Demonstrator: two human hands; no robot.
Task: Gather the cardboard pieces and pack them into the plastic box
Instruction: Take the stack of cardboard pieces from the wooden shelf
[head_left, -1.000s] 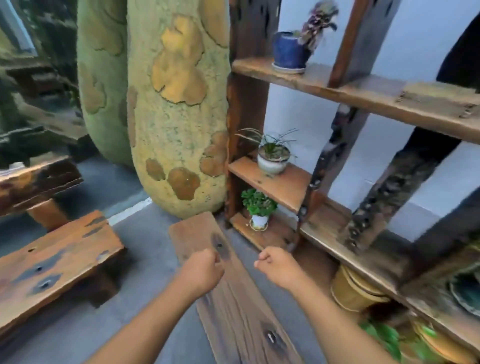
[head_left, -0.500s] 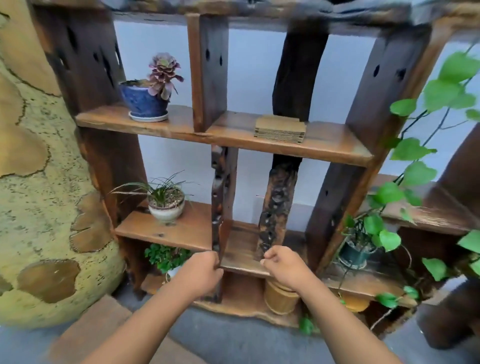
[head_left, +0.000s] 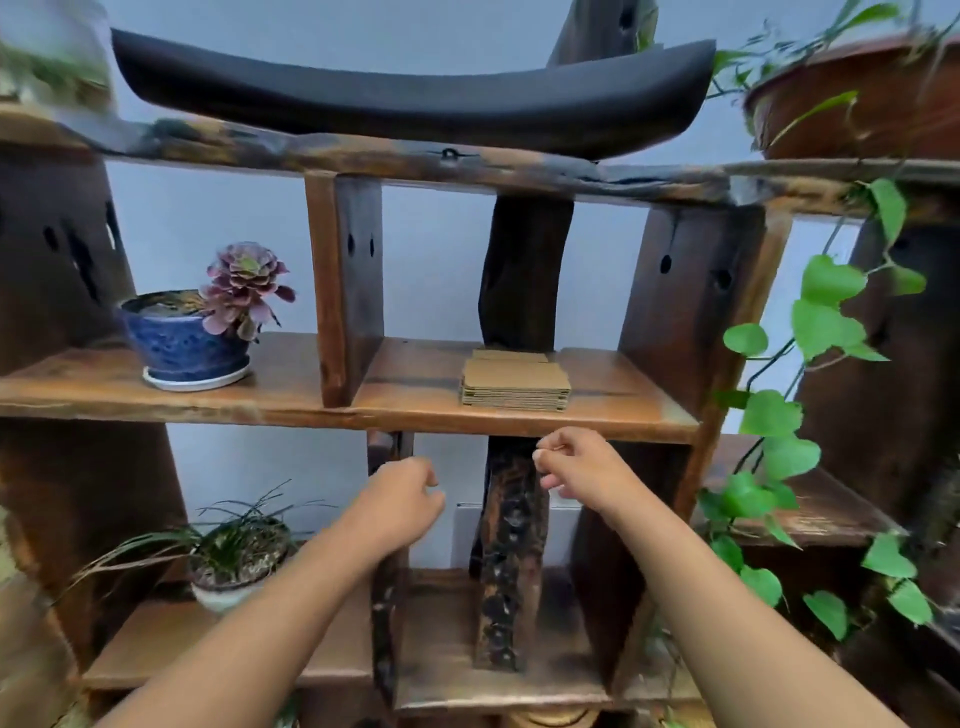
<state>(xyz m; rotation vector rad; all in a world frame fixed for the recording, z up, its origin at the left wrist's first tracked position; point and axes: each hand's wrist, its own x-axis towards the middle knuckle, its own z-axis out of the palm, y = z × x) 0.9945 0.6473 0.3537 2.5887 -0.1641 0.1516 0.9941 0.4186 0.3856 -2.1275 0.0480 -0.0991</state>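
Observation:
A small stack of tan cardboard pieces (head_left: 514, 383) lies on the middle board of a dark wooden shelf (head_left: 415, 410), right of a wooden divider. Both my hands are raised in front of the shelf, just below that board. My left hand (head_left: 402, 499) is loosely curled and holds nothing. My right hand (head_left: 576, 470) is nearer the stack, under its right side, fingers curled with nothing in them. No plastic box is in view.
A blue pot with a purple succulent (head_left: 192, 338) stands left of the divider. A grassy plant in a white pot (head_left: 234, 561) sits on the lower board. A green vine (head_left: 810, 364) hangs at the right. A curved black piece (head_left: 415, 104) rests on top.
The view has swung from the floor and a wooden plank up to the shelf, and the cardboard stack came into sight. Both hands have risen toward the middle board, fingers loosening slightly.

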